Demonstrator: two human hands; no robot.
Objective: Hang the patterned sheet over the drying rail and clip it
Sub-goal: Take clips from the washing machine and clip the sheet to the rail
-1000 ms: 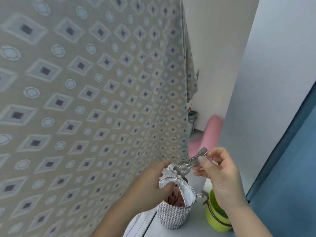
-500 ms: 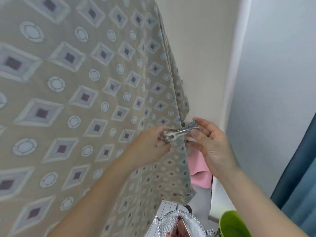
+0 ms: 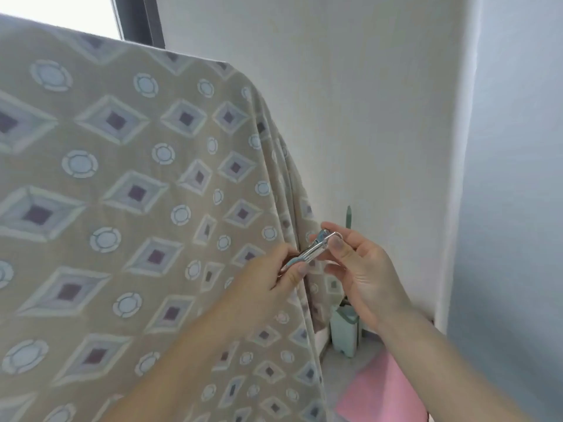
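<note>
Fingers (image 3: 297,271) of both hands pinch one metal clip (image 3: 313,249) beside the sheet (image 3: 137,193) edge; handed over loosely, it could drop

A white plaster wall (image 3: 350,95) fills the space above and behind the grip, meeting a paler, bluish wall face (image 3: 511,178) at a vertical corner to its right. Far up and to the left of the grip, a bright window (image 3: 61,10) with a dark frame (image 3: 143,19) lets in daylight. Below and to the right of the grip, a pale green and white container (image 3: 344,333) with a thin green handle (image 3: 349,216) rising from it stands on the floor against the wall, with something pink (image 3: 380,391) lying nearer on the floor.
</note>
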